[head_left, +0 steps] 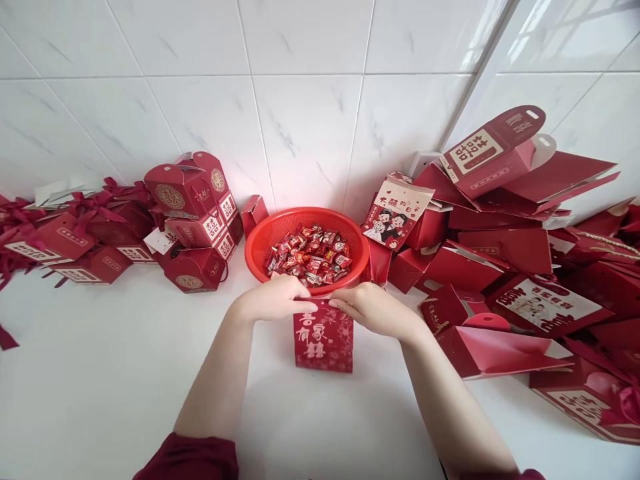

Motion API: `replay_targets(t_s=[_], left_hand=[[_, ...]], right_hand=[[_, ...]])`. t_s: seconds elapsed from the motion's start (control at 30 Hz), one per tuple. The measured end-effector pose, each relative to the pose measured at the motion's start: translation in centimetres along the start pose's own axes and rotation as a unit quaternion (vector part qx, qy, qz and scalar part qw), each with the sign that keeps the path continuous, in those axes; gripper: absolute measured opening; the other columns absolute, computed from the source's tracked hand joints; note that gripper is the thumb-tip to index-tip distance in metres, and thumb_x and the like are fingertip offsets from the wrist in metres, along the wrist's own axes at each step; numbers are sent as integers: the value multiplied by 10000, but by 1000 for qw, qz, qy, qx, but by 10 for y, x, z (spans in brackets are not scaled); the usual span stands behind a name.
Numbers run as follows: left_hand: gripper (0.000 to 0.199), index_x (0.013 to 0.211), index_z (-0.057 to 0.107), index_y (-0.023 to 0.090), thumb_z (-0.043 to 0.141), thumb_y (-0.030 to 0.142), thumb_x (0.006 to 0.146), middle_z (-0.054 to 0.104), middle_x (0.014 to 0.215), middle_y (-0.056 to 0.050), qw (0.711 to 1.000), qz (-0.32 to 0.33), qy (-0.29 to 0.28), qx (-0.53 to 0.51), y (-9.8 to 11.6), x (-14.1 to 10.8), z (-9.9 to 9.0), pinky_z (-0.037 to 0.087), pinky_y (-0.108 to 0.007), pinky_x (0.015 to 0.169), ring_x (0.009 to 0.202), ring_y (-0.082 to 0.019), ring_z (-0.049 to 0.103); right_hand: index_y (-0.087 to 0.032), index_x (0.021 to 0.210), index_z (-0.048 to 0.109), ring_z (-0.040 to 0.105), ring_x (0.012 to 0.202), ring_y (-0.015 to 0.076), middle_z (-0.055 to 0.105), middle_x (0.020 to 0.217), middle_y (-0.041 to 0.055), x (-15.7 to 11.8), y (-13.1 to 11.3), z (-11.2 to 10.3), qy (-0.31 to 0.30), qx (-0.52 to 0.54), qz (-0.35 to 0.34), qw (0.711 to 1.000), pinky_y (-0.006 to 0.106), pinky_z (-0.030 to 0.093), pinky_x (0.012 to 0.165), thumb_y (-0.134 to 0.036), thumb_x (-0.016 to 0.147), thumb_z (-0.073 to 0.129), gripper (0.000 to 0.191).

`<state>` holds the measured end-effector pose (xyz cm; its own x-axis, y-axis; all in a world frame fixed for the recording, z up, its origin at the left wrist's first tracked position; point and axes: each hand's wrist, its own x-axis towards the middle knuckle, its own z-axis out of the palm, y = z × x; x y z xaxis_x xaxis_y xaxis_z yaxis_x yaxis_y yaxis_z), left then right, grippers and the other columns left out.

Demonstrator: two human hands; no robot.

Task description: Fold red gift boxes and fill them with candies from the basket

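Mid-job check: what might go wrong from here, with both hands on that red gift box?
1. The left hand and right hand hold the red gift box near its top, close to the basket; a bump might spill the candies.
2. Pinching could crease the box's top edge.
3. The heap of red boxes beside the right arm is loosely piled, its top box tilted; a nudge may slide it.

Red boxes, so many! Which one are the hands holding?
The box with pale writing, just in front of the basket: the left hand and right hand hold its top. No hand touches the others.
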<state>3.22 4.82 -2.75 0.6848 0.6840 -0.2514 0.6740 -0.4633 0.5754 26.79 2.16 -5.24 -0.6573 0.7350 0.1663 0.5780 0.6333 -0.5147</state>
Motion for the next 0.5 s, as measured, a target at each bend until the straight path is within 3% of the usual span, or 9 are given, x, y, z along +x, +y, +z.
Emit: replay_targets(t_s=[0.13,0.33,0.37,0.43,0.5], left_hand=[[417,582,335,174,530,372,894,286,555,43,1000,-9,4,3,10,-25,-15,206,-267,501,519,-90,256],[366,640,586,171,495,362,939,451,560,29,998,-12,42,47,25,-76,-30,296,-247,521,520,-96,378],[356,668,630,183,506,382,936,498,570,25,996,-27,69,55,24,-88,-31,325,-243,532,530,-104,425],[301,738,701,223,558,433,900,624,651,19,979,-81,180,58,19,-112,-33,389,-238,569,605,-132,545],[254,774,725,262,614,479,843,701,774,31,927,-143,341,54,7,-135,-35,436,-239,620,715,-161,620]], right_hand=[[-195,791,569,350,550,114,488,630,-32,-2,-10,-2,14,18,-37,999,244,304,561,-348,1046,391,347],[-184,925,643,537,658,131,652,776,24,-6,-25,-3,15,75,-86,993,247,396,641,-375,1052,377,351],[-188,971,652,575,694,139,681,829,35,-8,-26,-4,18,80,-81,993,250,413,662,-372,1048,393,328],[-199,1035,661,626,760,154,713,914,48,-14,-24,-8,34,77,-58,995,256,436,702,-361,1039,424,287],[-209,1036,666,640,772,158,719,923,47,-19,-21,-13,55,65,-27,996,256,444,708,-351,1034,436,271]])
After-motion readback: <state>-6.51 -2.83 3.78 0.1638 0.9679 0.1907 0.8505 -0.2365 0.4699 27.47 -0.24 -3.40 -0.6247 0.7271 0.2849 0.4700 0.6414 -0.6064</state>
